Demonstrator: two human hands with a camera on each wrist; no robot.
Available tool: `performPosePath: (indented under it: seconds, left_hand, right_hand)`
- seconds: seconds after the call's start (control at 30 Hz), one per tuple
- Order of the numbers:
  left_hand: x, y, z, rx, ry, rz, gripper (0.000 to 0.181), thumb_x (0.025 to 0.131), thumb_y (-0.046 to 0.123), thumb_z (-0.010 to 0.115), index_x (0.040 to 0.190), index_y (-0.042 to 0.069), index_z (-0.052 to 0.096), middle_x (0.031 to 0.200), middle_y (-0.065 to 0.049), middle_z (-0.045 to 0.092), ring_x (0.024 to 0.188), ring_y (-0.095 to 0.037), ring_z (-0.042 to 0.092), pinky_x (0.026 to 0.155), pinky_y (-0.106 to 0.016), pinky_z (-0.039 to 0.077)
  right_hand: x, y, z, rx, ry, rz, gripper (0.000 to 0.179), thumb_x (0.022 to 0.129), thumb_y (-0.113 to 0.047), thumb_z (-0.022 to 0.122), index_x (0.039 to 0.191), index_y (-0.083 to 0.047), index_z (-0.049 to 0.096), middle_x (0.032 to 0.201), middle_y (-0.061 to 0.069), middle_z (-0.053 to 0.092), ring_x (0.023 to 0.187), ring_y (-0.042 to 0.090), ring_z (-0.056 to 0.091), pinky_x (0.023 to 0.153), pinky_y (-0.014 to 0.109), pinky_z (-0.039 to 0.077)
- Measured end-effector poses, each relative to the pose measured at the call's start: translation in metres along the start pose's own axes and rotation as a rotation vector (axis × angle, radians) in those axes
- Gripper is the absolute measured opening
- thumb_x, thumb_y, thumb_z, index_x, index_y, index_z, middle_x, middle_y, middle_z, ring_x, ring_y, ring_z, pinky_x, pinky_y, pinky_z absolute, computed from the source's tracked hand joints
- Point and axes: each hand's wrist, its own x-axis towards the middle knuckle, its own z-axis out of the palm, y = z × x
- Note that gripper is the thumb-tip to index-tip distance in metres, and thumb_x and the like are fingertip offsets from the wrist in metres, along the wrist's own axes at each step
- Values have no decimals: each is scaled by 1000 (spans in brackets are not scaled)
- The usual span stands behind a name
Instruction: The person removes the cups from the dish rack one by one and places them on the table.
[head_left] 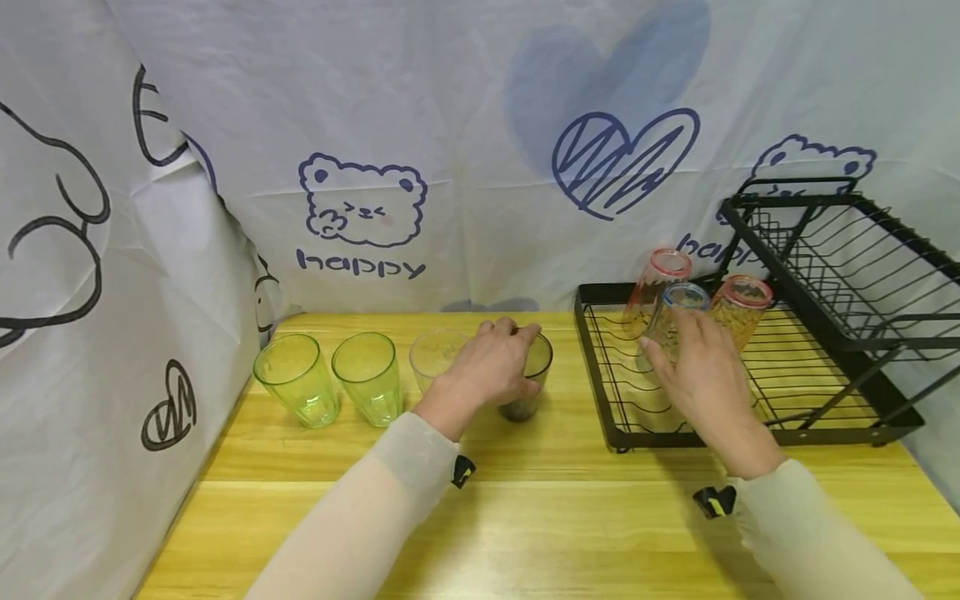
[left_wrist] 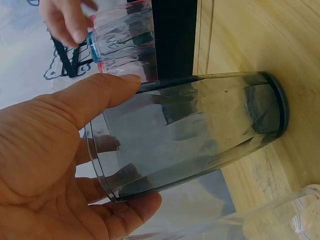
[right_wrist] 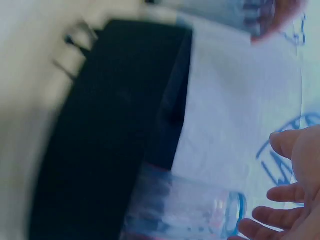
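Note:
My left hand (head_left: 487,367) grips the rim of a smoky grey glass (left_wrist: 200,130) from above, thumb on one side and fingers on the other. The glass is upright, its base at the wooden table. Over the black dish rack (head_left: 597,375), my right hand (head_left: 705,375) has its fingers spread and holds nothing. It is close to an upside-down clear glass with a blue rim (right_wrist: 185,205), with a gap between fingertips and glass in the right wrist view. Beside that glass are two upturned glasses with red rims, one at the back (head_left: 647,292) and one to the right (head_left: 744,312).
Left of the grey glass, a clear glass (head_left: 426,357) and two green glasses (head_left: 300,379) stand upright in a row on the table (head_left: 525,517). The rack's raised upper tier (head_left: 825,304) overhangs its right side. A white printed cloth (head_left: 480,167) hangs behind.

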Motion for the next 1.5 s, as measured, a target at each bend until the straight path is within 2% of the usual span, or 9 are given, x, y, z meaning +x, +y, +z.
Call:
performPosePath:
  seconds: [0.1,0.17,0.37,0.5,0.67,0.83,0.97,1.23,1.5]
  left_hand:
    - [0,0,1,1,3,-1,89,92,48,81,165,19,38,157,-17,49,139,-37,50,113,-46,51]
    - [0,-1,1,-1,4,1,90,92,48,81,165,19,38,157,-17,49,138,-37,50,113,-46,51]
    - [0,-1,1,-11,4,-1,89,92,48,81,164,19,38,156,-17,49,137,-36,50,111,-46,52]
    - [0,0,2,-7,7,-5,90,91,48,81,165,19,38,157,-16,49,137,-35,50,110,-46,52]
    - [0,0,2,-8,9,-5,90,91,48,81,165,19,38,157,-16,48,137,-35,50,109,-47,53]
    - [-1,1,1,-12,5,-13,91,91,48,82,165,20,37,158,-16,47,138,-35,49,109,-47,53]
    - [-1,1,1,-11,2,-18,91,91,48,82,165,20,37,159,-16,47,139,-35,49,109,-48,53]
    - [-1,3,0,-4,3,-29,91,90,47,84,164,20,39,156,-17,49,135,-35,51,107,-47,54]
    - [0,5,-1,0,0,-38,89,89,45,84,163,19,40,155,-17,50,135,-34,52,109,-47,53]
  right_hand:
    - [23,8,-5,-32,56,0,65,102,-29,71,146,14,47,141,43,48,130,60,45,110,73,36]
    - [35,13,-6,-50,52,9,67,102,-28,72,146,14,46,143,44,45,131,62,42,110,74,34]
    - [58,22,-6,-58,-108,132,76,105,-41,63,161,1,34,155,42,32,134,65,36,104,81,36]
    - [66,26,0,-63,-187,187,79,106,-46,59,164,-2,29,155,42,31,134,65,37,104,80,37]
    - [68,28,5,-76,-228,224,78,106,-44,61,164,-5,29,154,43,32,129,65,43,97,79,43]
    - [68,29,11,-72,-237,236,80,105,-43,62,165,-5,24,152,47,28,115,68,50,85,77,48]
    - [68,30,15,-64,-235,235,80,105,-41,63,165,-6,22,150,48,27,109,67,51,80,75,49]
    - [66,32,18,-67,-209,216,77,105,-35,64,165,-7,24,149,48,27,111,67,52,81,74,50]
    - [65,35,19,-44,-200,226,77,106,-34,63,167,-9,22,151,49,25,107,67,53,75,72,50]
